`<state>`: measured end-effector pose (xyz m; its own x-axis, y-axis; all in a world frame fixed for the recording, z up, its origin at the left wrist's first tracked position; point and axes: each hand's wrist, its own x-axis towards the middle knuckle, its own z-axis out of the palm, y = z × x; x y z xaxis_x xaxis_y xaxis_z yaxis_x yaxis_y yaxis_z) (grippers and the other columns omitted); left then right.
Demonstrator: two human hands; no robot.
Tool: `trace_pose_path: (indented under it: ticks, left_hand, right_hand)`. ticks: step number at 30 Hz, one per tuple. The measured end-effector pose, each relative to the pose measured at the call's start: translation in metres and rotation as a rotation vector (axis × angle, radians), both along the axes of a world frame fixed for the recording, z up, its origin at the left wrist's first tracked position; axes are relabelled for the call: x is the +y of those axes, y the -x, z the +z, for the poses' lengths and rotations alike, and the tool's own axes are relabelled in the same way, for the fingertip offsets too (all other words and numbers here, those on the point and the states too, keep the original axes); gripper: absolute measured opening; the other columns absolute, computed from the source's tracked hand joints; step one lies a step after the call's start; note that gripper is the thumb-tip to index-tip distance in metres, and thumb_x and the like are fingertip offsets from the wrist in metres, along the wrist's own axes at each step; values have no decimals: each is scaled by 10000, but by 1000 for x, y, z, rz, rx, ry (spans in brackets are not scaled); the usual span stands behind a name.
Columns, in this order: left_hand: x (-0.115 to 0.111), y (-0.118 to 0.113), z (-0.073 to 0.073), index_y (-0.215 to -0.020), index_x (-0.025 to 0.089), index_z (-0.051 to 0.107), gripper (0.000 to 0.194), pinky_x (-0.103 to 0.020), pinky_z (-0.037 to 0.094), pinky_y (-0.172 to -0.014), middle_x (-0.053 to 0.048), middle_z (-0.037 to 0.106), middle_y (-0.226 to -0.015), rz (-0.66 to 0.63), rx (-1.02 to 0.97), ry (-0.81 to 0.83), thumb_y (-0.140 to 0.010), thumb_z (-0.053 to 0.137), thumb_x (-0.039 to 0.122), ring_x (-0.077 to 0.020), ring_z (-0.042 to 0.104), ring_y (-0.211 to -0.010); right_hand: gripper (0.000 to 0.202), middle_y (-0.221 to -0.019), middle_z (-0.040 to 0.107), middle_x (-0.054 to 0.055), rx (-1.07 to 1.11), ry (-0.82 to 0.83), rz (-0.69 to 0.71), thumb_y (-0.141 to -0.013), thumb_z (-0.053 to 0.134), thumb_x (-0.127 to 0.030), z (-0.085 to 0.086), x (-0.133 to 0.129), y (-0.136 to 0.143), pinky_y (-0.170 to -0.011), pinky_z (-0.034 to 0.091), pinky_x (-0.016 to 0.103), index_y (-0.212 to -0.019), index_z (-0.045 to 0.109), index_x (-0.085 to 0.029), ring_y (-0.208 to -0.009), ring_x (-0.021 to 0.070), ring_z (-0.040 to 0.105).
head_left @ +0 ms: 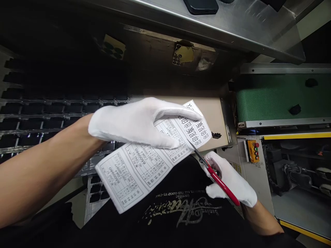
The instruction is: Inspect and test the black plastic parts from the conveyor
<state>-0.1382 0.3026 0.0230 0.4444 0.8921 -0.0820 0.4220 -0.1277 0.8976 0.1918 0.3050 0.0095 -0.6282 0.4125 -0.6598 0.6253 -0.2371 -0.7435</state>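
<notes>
My left hand (134,120), in a white glove, is closed on a long printed label sheet (129,175), its fingers and thumb lying over the upper side. Handwritten characters mark the sheet's upper right end. A white glove also covers my right hand (230,179), which grips a pair of red-handled scissors (219,182). The scissor blades point up and left and meet the sheet's lower right edge, between the printed part and the handwritten part. Part of the blades is hidden at the paper.
Clear trays of black parts (31,108) fill the left side. Behind the sheet is a beige board (212,105). A metal shelf (232,31) with a dark device (201,6) crosses the top. On the right are a green conveyor (274,96) and a button box (252,151).
</notes>
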Motion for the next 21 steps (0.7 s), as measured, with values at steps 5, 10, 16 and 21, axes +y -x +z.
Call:
trace_pose_path:
  ticks: [5, 10, 16, 21]
  left_hand:
    - [0, 0, -1, -1483, 448, 624, 696, -429, 517, -1204, 25, 739, -1378, -2, 11, 3, -816, 821, 424, -324, 622, -1387]
    - [1, 1, -2, -1483, 443, 623, 705, -426, 515, -1203, 25, 733, -1389, -2, 23, 4, -808, 826, 412, -322, 632, -1375]
    - [2, 1, -2, -1491, 434, 615, 703, -417, 519, -1199, 31, 698, -1445, -9, 10, 22, -820, 820, 390, -306, 637, -1368]
    - [3, 1, -2, -1497, 436, 606, 690, -393, 531, -1183, 39, 702, -1438, -10, -4, 33, -839, 808, 381, -289, 648, -1352]
  right_hand:
    - [520, -751, 458, -84, -1, 1, -10, -694, 914, -374, 0, 0, 1, -570, 286, 247, -900, 455, -238, -651, 95, 324]
    - [546, -707, 443, -103, -8, -4, -28, -676, 943, -373, -1, -1, 2, -538, 284, 246, -880, 455, -239, -610, 83, 312]
    - [563, -663, 446, -102, -6, -26, -80, -665, 953, -437, -4, -2, 3, -526, 300, 244, -826, 454, -234, -589, 80, 324]
    - [506, -617, 442, -101, -30, -52, -122, -673, 932, -367, -5, -7, 4, -534, 305, 251, -783, 457, -231, -568, 79, 331]
